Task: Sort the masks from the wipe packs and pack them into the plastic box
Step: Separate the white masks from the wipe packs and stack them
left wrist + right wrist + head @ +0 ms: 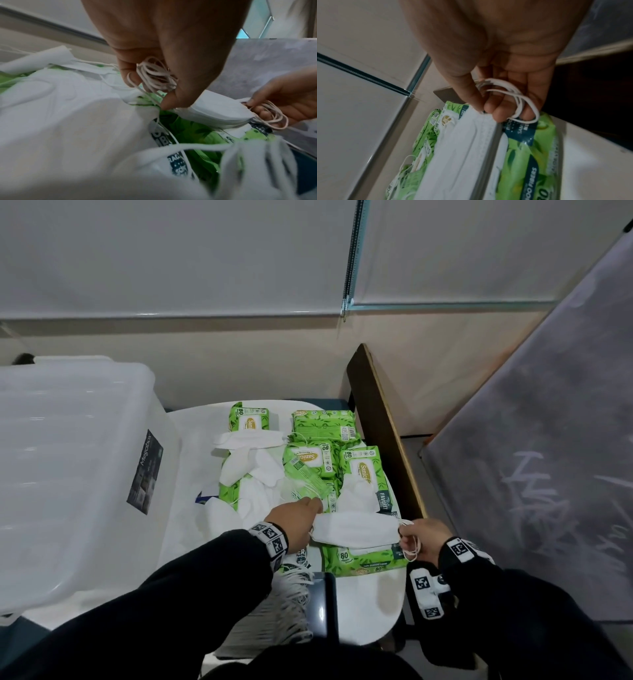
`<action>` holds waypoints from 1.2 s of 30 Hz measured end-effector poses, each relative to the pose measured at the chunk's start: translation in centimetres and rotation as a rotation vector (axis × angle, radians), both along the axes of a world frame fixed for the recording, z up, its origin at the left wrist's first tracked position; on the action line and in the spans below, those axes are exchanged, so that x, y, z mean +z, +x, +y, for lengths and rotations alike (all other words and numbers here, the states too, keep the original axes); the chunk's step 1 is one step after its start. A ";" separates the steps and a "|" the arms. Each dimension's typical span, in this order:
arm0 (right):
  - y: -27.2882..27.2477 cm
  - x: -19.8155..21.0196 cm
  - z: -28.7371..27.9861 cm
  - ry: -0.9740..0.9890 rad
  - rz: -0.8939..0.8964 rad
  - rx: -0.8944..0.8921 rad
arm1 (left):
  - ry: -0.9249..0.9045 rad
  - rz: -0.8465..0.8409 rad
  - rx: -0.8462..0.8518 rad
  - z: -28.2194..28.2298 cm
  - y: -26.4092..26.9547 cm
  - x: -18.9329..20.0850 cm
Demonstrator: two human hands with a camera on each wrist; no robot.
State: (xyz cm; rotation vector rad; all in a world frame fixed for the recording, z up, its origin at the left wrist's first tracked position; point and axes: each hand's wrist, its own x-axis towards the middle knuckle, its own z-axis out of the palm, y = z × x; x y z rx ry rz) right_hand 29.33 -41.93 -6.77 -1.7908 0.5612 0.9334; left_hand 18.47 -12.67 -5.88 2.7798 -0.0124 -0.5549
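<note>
A stack of white masks [356,530] [214,112] [464,146] is held level between both hands over a green wipe pack [368,561] [527,151]. My left hand [301,517] [163,83] pinches its left end, with ear loops [154,75] bunched in the fingers. My right hand [419,537] [501,108] [281,108] pinches the right end, with loops [520,100] hooked over the fingers. More loose masks [250,463] and wipe packs [325,424] lie mixed on the white table [370,604]. The translucent plastic box [68,467] stands at the left.
A brown wooden board [383,419] stands along the table's right edge, with a grey sheet [548,474] beyond it. Another bundle of masks with loose loops [287,594] lies under my left forearm. A wall with blinds rises behind the table.
</note>
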 end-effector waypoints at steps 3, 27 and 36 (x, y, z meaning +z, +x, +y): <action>0.5 -0.1 -0.2 -0.064 -0.030 0.044 | -0.056 0.041 0.087 1.6 -0.1 -0.3; 0.9 -1.5 -1.9 -0.032 -0.024 -0.078 | -1.456 0.252 1.139 9.5 -1.7 -0.5; 0.9 -0.7 0.3 -0.117 -0.021 0.055 | -0.935 0.339 0.941 9.4 -3.5 -0.1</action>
